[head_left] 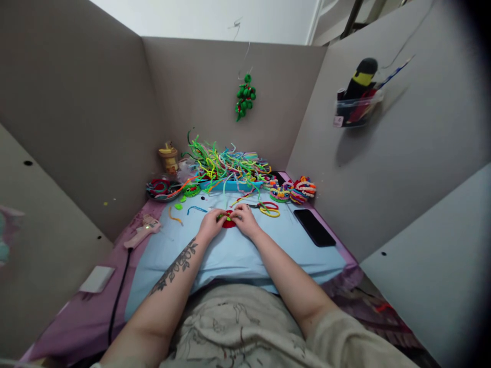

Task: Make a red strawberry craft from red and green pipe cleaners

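Head view: I've got the left hand (213, 223) and right hand (245, 220) both pinched nearly closed on a small green piece (229, 217), over the red disc (229, 224), just below mid-frame on the worktop (226, 258).

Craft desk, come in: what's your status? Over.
Left hand, right hand: both at red round piece. Small green bits between them, grip unclear. Scissors beside right hand, seemingly not in the way.

Black phone (315, 228) lying flat, green cluster (246, 96) hanging — grey partition (192, 87) behind, clear wall holder (355, 111)
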A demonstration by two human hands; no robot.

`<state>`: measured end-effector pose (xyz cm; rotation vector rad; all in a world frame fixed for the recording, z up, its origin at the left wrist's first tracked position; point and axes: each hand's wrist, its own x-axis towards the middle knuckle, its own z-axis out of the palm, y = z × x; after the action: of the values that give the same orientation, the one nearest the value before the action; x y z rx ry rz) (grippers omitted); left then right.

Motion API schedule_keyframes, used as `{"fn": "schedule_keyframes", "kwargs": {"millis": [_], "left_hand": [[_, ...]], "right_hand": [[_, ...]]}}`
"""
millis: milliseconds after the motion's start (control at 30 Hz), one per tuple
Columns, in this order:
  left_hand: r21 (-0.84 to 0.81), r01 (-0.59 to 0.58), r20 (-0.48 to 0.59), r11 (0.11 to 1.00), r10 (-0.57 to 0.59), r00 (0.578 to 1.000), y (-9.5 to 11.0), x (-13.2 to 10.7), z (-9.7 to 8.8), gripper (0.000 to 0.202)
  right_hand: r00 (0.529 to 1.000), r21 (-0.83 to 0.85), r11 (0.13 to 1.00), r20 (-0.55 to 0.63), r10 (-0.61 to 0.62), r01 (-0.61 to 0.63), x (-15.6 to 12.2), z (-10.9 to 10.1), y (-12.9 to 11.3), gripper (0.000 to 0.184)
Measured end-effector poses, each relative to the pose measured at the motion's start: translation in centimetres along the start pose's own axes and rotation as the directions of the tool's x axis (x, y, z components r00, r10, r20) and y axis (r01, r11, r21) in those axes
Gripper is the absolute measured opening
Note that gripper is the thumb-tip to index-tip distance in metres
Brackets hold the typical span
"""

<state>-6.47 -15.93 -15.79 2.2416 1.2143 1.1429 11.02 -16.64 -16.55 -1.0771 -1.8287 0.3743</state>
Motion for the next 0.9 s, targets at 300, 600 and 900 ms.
{"fn": "schedule_keyframes", "kwargs": {"millis": [300,600,900], "left_hand": [[0.039,-0.014,-0.014,0.999,0.015,1.0,0.1,0.0,0.1,0.018],[0.047,0.006,-0.04,0.999,-0.004,0.999,0.5,0.1,0.2,0.016],[-0.167,0.147,-0.15,0.975,-0.173,0.973,-0.4,0.3,0.4,0.031]], "right_hand": [[0.999,-0.06,0.998,0.033,-0.028,0.03,-0.4,0.0,-1.8,0.018],[0.999,-0.099,0.995,-0.037,0.014,-0.018,-0.4,0.9,-2.1,0.019],[0.985,-0.115,0.986,-0.136,0.105,-0.121,-0.2,1.0,-2.6,0.012]]}}
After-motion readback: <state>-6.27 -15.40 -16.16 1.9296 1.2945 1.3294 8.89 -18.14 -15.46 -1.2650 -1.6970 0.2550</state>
